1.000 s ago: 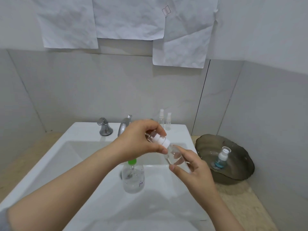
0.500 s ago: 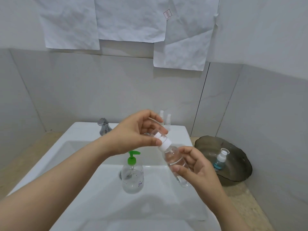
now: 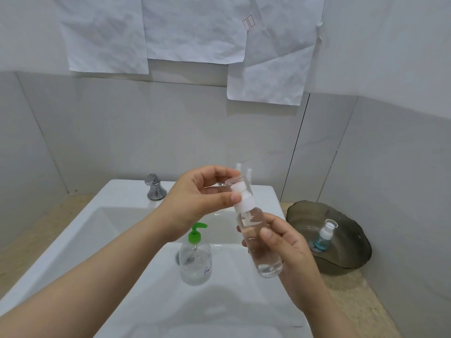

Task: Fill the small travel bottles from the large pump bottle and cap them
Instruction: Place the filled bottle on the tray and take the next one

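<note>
My right hand (image 3: 290, 254) grips a clear small travel bottle (image 3: 258, 242), tilted, with clear liquid inside. Its white spray top (image 3: 242, 196) sits on the neck, and a clear overcap appears to be over the nozzle. My left hand (image 3: 200, 193) pinches that top between thumb and fingers. The large pump bottle (image 3: 195, 261), clear with a green pump, stands upright in the sink basin (image 3: 117, 230) below my hands. Two more small spray bottles (image 3: 244, 170) stand on the sink's back ledge, mostly hidden behind my fingers.
A chrome tap handle (image 3: 154, 187) stands on the back ledge. To the right a dark glass dish (image 3: 351, 252) on the beige counter holds a small bottle with blue liquid (image 3: 322, 237). White paper sheets (image 3: 195, 32) hang on the wall.
Both hands rose and the held bottle turned more upright. My left fingers shifted from covering the top to pinching it at its side.
</note>
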Action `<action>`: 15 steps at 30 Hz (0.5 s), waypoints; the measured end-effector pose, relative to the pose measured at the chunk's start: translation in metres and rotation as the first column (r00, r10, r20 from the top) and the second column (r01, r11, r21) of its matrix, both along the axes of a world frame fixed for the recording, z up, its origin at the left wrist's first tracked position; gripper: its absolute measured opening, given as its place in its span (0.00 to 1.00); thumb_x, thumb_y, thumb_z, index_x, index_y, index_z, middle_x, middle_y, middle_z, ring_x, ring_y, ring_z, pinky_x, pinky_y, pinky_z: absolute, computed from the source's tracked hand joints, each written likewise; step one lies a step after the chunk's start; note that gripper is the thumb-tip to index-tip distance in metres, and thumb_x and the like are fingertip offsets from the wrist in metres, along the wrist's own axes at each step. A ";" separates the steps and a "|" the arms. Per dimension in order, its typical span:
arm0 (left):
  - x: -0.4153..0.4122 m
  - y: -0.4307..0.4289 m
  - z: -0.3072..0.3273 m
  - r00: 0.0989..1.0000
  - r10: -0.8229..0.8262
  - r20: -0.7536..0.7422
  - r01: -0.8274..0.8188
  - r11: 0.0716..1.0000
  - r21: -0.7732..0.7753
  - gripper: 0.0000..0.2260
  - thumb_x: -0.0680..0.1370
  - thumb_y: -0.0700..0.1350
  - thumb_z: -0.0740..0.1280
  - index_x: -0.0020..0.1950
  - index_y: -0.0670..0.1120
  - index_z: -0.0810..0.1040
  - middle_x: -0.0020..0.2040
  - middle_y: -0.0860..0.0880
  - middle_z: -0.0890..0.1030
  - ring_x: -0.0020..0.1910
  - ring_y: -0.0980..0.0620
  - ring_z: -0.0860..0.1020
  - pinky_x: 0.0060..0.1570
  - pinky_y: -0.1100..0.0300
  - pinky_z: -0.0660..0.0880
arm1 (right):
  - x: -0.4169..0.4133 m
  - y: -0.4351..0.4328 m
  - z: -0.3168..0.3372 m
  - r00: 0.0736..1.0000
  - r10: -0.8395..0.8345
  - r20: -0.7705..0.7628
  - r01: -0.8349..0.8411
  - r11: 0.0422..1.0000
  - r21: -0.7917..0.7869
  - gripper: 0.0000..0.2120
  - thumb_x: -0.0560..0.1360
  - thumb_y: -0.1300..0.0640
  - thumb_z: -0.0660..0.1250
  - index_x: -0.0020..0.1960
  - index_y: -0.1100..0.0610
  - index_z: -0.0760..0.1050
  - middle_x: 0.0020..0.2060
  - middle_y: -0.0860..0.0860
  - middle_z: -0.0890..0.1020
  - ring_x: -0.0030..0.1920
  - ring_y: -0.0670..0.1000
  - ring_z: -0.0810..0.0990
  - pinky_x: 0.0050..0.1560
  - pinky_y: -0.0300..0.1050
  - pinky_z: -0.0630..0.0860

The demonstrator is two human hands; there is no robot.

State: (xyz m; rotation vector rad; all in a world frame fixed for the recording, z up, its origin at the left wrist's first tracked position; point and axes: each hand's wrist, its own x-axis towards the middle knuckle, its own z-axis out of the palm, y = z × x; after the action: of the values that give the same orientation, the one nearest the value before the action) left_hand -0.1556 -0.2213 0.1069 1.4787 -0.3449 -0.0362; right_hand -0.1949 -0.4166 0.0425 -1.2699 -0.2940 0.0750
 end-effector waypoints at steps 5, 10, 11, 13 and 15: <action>-0.005 0.001 0.005 0.999 -0.041 0.010 0.040 0.999 0.019 0.20 0.66 0.38 0.76 0.57 0.45 0.81 0.51 0.50 0.86 0.49 0.52 0.84 0.51 0.60 0.80 | -0.001 0.002 0.006 0.998 0.062 -0.026 -0.062 0.998 0.029 0.22 0.70 0.52 0.69 0.59 0.64 0.77 0.53 0.65 0.81 0.42 0.51 0.80 0.44 0.40 0.78; -0.008 -0.011 0.002 0.988 0.128 0.090 -0.134 0.989 0.061 0.24 0.61 0.46 0.83 0.54 0.50 0.82 0.46 0.50 0.83 0.43 0.52 0.81 0.50 0.57 0.81 | -0.002 0.006 0.011 1.000 0.008 -0.003 -0.008 1.000 -0.024 0.18 0.72 0.53 0.65 0.58 0.60 0.79 0.52 0.62 0.83 0.43 0.52 0.80 0.45 0.41 0.78; -0.007 -0.011 0.003 0.989 0.117 0.086 -0.122 0.991 0.054 0.25 0.62 0.44 0.84 0.56 0.50 0.81 0.47 0.49 0.83 0.43 0.52 0.81 0.50 0.57 0.82 | -0.003 0.007 0.012 1.000 -0.005 0.002 0.005 0.999 -0.034 0.17 0.72 0.53 0.65 0.57 0.59 0.79 0.52 0.62 0.83 0.43 0.52 0.80 0.45 0.41 0.78; -0.006 -0.007 0.004 0.998 0.044 0.051 -0.046 0.998 0.033 0.29 0.63 0.38 0.80 0.62 0.49 0.79 0.51 0.47 0.83 0.45 0.52 0.83 0.50 0.60 0.81 | -0.003 0.007 0.013 1.000 -0.029 0.002 0.029 0.999 -0.040 0.17 0.71 0.53 0.65 0.57 0.58 0.80 0.51 0.61 0.83 0.43 0.52 0.80 0.45 0.42 0.77; -0.007 -0.004 0.005 1.000 -0.011 0.019 0.011 1.000 0.016 0.32 0.63 0.34 0.80 0.64 0.50 0.76 0.53 0.47 0.84 0.49 0.51 0.84 0.52 0.61 0.80 | -0.003 0.006 0.013 0.999 -0.046 -0.001 0.045 0.998 -0.043 0.16 0.71 0.52 0.67 0.56 0.57 0.80 0.51 0.60 0.83 0.43 0.52 0.80 0.45 0.42 0.76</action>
State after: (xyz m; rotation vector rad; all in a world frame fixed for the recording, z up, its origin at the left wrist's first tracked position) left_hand -0.1623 -0.2255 0.1115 1.4935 -0.3685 -0.0337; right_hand -0.1976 -0.4107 0.0556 -1.3184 -0.2631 0.0437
